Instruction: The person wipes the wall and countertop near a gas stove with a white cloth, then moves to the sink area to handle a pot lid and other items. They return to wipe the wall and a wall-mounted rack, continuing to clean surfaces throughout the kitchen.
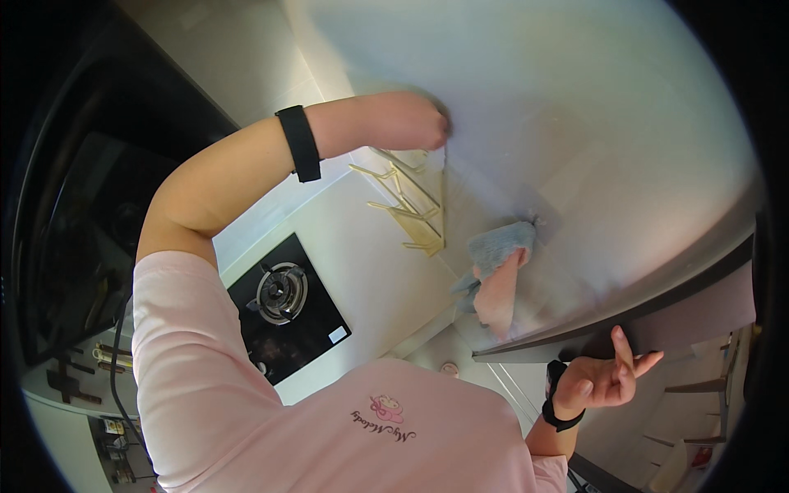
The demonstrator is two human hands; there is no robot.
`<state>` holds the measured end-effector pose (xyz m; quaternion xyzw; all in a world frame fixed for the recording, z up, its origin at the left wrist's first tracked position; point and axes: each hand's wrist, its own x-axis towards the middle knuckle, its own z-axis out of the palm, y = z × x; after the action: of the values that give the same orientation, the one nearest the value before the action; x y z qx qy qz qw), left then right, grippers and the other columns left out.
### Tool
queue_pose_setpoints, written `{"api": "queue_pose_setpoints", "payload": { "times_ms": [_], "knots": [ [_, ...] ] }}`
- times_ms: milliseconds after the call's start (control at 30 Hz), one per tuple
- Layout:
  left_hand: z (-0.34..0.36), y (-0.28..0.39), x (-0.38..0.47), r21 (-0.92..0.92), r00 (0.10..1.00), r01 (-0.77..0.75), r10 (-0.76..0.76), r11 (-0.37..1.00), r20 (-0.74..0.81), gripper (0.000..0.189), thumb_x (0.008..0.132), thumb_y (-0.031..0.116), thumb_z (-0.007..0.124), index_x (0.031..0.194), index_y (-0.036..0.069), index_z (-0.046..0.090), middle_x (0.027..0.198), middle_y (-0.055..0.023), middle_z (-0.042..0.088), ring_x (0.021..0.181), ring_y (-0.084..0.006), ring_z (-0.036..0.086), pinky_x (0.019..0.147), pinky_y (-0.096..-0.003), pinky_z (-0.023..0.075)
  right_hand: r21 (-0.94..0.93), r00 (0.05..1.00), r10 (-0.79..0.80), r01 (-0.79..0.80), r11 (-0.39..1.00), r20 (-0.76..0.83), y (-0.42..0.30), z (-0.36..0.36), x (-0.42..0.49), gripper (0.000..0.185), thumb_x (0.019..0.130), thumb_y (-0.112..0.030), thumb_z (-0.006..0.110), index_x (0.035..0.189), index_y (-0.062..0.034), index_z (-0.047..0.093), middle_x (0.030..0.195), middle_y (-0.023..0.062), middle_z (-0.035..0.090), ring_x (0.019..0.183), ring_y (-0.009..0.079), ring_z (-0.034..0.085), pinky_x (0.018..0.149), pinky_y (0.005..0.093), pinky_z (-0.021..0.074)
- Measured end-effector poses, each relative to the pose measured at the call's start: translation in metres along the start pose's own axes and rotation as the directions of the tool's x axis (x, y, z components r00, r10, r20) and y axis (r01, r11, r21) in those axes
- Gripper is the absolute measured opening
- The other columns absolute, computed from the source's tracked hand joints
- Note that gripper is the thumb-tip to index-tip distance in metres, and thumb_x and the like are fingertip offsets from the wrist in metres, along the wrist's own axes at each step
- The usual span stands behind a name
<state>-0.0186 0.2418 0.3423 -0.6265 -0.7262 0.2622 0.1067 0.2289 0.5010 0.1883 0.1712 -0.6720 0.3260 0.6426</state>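
Note:
My left hand [416,123] is raised against a large glossy pale panel [585,160], just above a cream-coloured metal rack [431,209]. Its fingers are curled out of sight, so whether it grips something cannot be seen. My right hand [607,379] is by the panel's dark lower edge, palm turned up and fingers apart, with nothing in it. A blue and pink cloth [502,252] hangs on the panel between the two hands. Both wrists wear black bands.
A black gas hob [286,308] is set in the pale counter [363,271] below my left forearm. A dark range hood [92,203] fills the far left, with knives [68,382] below it. Pale shelves [696,388] stand at the lower right, beyond my right hand.

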Motion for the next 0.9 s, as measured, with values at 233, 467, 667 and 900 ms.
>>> {"api": "queue_pose_setpoints", "payload": {
  "times_ms": [233,467,667,900],
  "knots": [
    [0.008,-0.013,-0.007,0.009,0.999,-0.003,0.003,1.0,-0.037,0.007,0.067,0.005,0.052,0.064,0.001,0.056,0.073,-0.0129,0.057,0.071,-0.0308,0.057,0.062,-0.037,0.0484,-0.04,0.999,-0.034,0.034,0.999,-0.002,0.002,-0.001,0.001,0.036,0.083,-0.036,0.046,0.109,-0.011,0.042,0.091,0.0188,0.061,0.112,0.0259,0.042,0.106,0.0437,0.0012],
    [0.053,-0.064,-0.04,0.005,0.944,0.315,-0.314,0.949,0.099,0.009,0.067,0.005,0.052,0.066,0.0,0.059,0.07,-0.0168,0.058,0.068,-0.0338,0.057,0.062,-0.0393,0.0472,-0.04,0.998,-0.056,0.056,0.998,-0.022,0.004,0.001,0.001,0.036,0.083,-0.035,0.046,0.108,-0.0092,0.041,0.091,0.0172,0.061,0.1,0.0255,0.054,0.106,0.0448,0.0022],
    [0.056,-0.058,-0.041,-0.064,0.929,0.369,-0.366,0.927,0.054,0.01,0.068,0.005,0.052,0.068,0.0,0.06,0.071,-0.0177,0.059,0.069,-0.0341,0.058,0.062,-0.0399,0.0472,-0.039,0.998,-0.059,0.059,0.998,-0.003,0.004,0.0,0.003,0.035,0.083,-0.034,0.045,0.107,-0.0085,0.042,0.089,0.0169,0.061,0.094,0.0259,0.057,0.106,0.0456,0.0023],
    [0.026,-0.029,-0.02,-0.239,0.987,0.14,-0.156,0.961,-0.049,0.012,0.072,0.011,0.051,0.066,0.002,0.054,0.074,-0.0139,0.055,0.069,-0.0321,0.055,0.061,-0.038,0.0458,-0.055,0.999,0.007,-0.005,0.998,0.037,0.002,-0.004,-0.001,0.038,0.082,-0.038,0.047,0.112,-0.014,0.041,0.091,0.0162,0.063,0.128,0.0258,0.02,0.105,0.0433,0.0007]
  ]
}}
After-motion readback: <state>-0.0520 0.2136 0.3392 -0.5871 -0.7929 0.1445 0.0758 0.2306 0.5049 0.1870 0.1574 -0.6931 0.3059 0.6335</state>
